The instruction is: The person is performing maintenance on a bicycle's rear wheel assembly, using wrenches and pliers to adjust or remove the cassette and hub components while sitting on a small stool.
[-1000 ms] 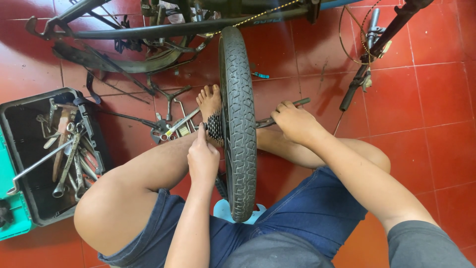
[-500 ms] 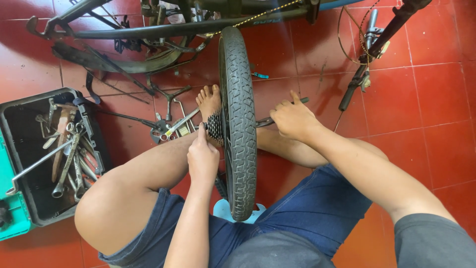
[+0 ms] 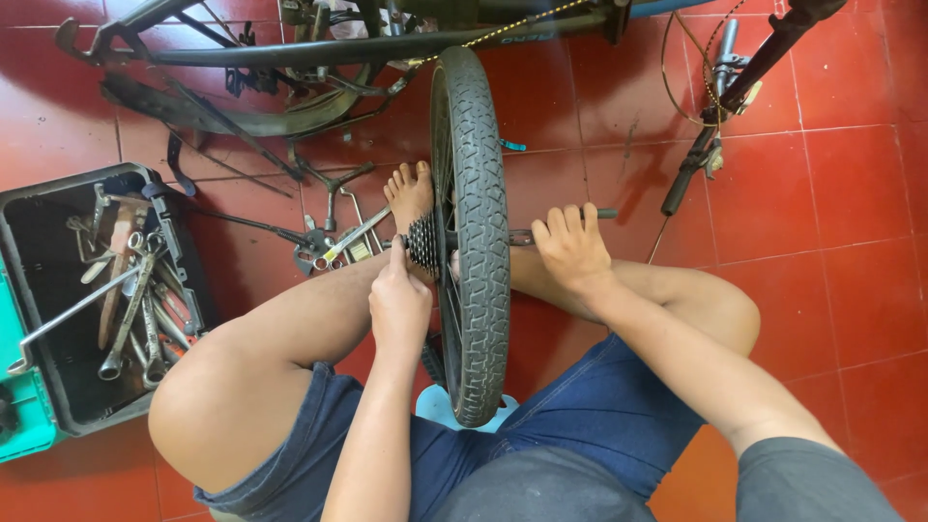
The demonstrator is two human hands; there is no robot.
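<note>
I see a red tiled floor (image 3: 831, 242) with bike parts and a black tool box (image 3: 58, 319) at my left. A bike wheel (image 3: 478, 242) stands upright between my knees, its tyre running straight away from me. My left hand (image 3: 398, 302) sits just left of the wheel, pinching the gear cluster (image 3: 421, 244) at the hub. My right hand (image 3: 572, 249) is just right of it, curled around a long tool handle (image 3: 541, 230) that sticks out sideways.

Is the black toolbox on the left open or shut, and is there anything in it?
Open, and far from empty: the toolbox shows no lid over it, and wrenches and other metal tools lie piled loosely inside.
</note>
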